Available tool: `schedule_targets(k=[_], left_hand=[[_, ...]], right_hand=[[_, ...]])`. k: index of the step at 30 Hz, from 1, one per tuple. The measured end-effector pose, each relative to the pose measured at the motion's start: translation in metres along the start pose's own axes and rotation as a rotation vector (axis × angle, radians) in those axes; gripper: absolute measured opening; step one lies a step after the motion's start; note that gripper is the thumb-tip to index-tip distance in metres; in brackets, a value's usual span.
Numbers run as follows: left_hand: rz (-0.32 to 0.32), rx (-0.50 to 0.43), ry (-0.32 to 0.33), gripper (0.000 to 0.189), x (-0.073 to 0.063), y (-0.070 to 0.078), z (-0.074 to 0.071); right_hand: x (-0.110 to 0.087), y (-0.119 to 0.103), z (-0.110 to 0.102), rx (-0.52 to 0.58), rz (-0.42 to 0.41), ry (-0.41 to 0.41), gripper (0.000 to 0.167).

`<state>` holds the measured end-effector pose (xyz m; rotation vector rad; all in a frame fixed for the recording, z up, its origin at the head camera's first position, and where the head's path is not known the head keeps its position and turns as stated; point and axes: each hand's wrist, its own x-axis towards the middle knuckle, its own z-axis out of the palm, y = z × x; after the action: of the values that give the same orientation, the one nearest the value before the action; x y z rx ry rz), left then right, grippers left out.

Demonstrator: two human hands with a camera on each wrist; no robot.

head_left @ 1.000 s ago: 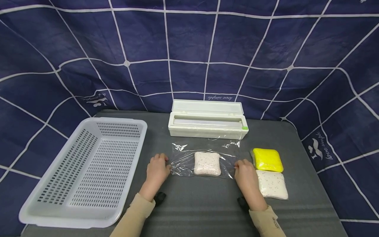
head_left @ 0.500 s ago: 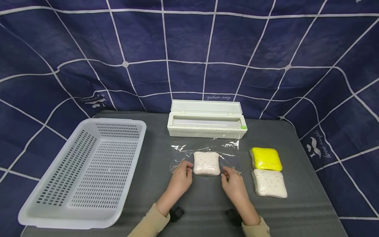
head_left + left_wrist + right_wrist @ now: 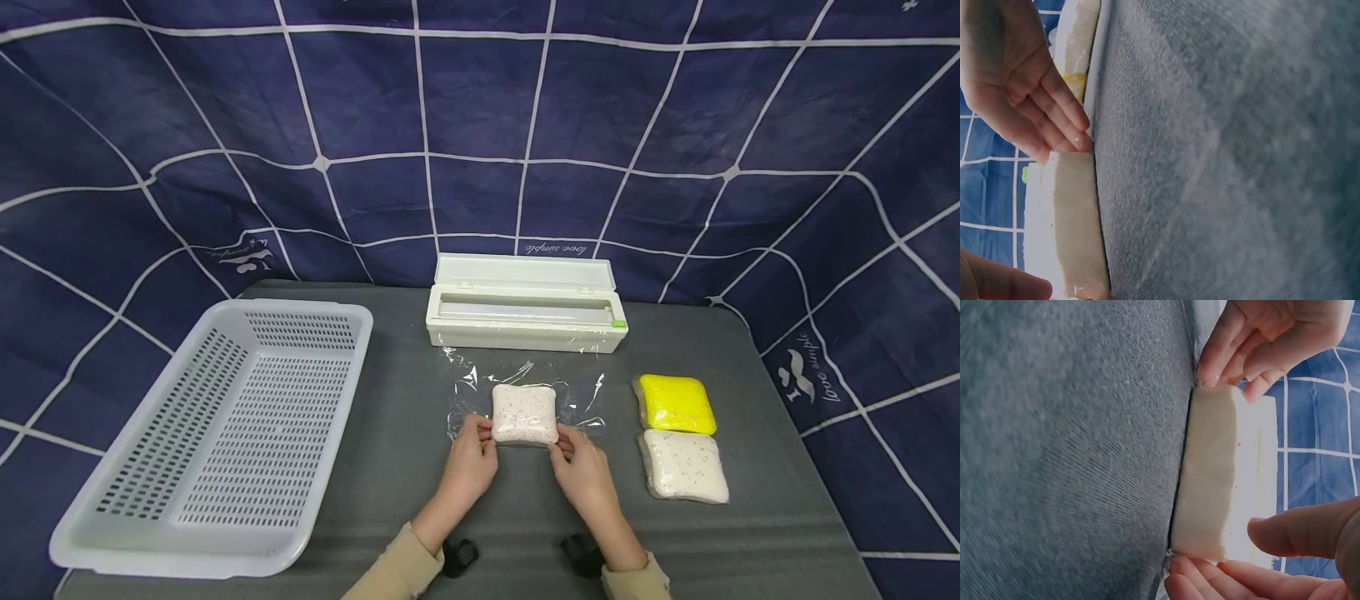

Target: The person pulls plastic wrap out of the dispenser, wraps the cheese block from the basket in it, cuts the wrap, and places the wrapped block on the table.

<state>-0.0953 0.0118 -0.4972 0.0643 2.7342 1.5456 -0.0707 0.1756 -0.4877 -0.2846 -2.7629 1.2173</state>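
Observation:
A pinkish-white speckled block shaped like a bread slice [image 3: 524,413] lies flat on a sheet of cling film [image 3: 577,400] spread on the grey table. My left hand [image 3: 471,462] touches its left side near the front corner, and my right hand [image 3: 587,468] touches the right side. In the right wrist view, the fingers of the right hand [image 3: 1297,550] lie along the block's side with the thumb raised off its top. The left wrist view shows the block's pale side wall [image 3: 1079,219] resting on the table. Parts of the film under the fingers are hidden.
Behind the film stands a white cling film dispenser [image 3: 525,336] with its lid up. A large white perforated basket [image 3: 358,358] is at the left. To the right lie a yellow block [image 3: 677,404] and a speckled white block [image 3: 686,467], both wrapped in film.
Both hands have moved inward from the film's side edges to the block's sides. The film has wrinkled differently and its left edge lies further in.

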Motion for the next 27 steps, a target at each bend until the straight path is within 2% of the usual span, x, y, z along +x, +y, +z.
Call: schedule_targets(k=[5, 10, 15, 22, 27], left_hand=[[0.022, -0.022, 0.002, 0.026, 0.000, -0.002, 0.000], [0.017, -0.042, -0.008, 0.033, 0.002, 0.000, -0.006], [0.037, 0.019, 0.038, 0.044, 0.009, 0.007, -0.012], [0.108, 0.081, 0.072, 0.047, 0.026, 0.016, -0.018], [0.157, 0.131, 0.085, 0.035, 0.041, 0.019, -0.024]], right_hand=[[-0.001, 0.001, 0.001, 0.019, 0.010, -0.001, 0.034], [0.003, -0.001, -0.003, 0.044, 0.003, 0.006, 0.036], [0.012, -0.005, -0.010, 0.027, -0.022, 0.038, 0.042], [0.030, -0.009, -0.015, -0.066, -0.127, 0.116, 0.050], [0.045, -0.007, -0.016, -0.102, -0.236, 0.158, 0.046]])
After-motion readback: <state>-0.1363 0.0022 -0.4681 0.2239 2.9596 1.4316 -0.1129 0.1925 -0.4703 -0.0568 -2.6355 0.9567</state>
